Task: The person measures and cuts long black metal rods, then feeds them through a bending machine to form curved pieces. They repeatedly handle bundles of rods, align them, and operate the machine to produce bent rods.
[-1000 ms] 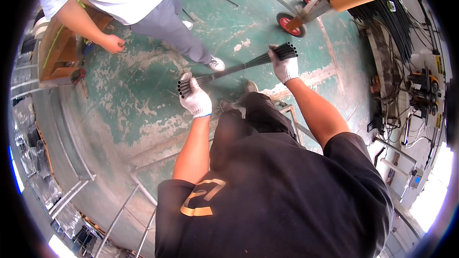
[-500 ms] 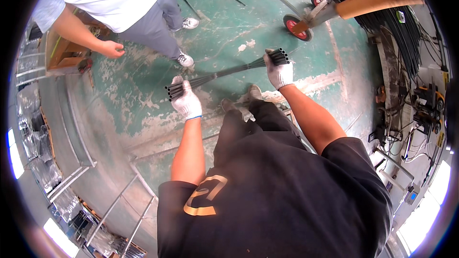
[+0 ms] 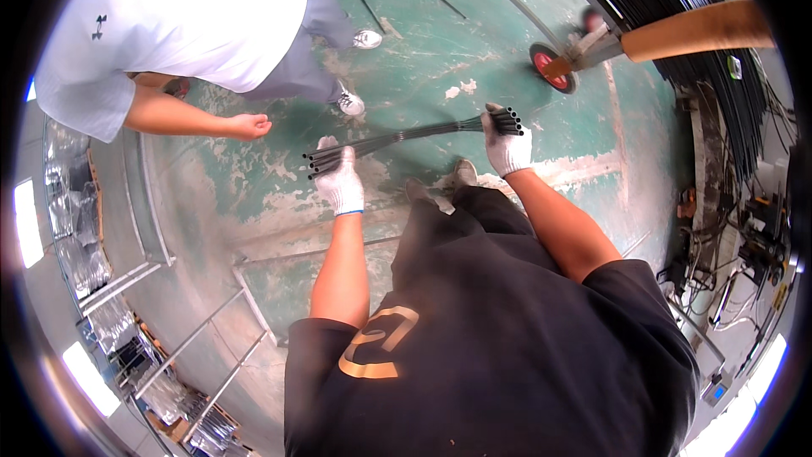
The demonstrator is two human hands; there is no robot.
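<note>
A bundle of thin black tubes [image 3: 406, 134] stretches across in front of me, held at both ends. My left hand [image 3: 342, 182], in a white knit glove, is closed round the left end, where the open tube ends fan apart a little. Round the right end my right hand [image 3: 508, 149] is closed, gloved the same way, with several round tube openings showing beyond the fingers. The right end sits slightly higher in the picture than the left. Below the bundle my shoes show on the green floor.
A person in a white shirt [image 3: 211, 17] stands at the upper left, one bare hand [image 3: 250, 126] held out. A red-hubbed wheel [image 3: 551, 68] belongs to a cart at the upper right. Long black tubes [image 3: 643, 0] are stacked behind it. Metal frames [image 3: 203, 338] stand lower left on worn green floor [image 3: 423, 59].
The view has shifted, so most things sit further right and lower. The other person has come closer, with the bare hand nearer my left hand. Both my hands keep their hold.
</note>
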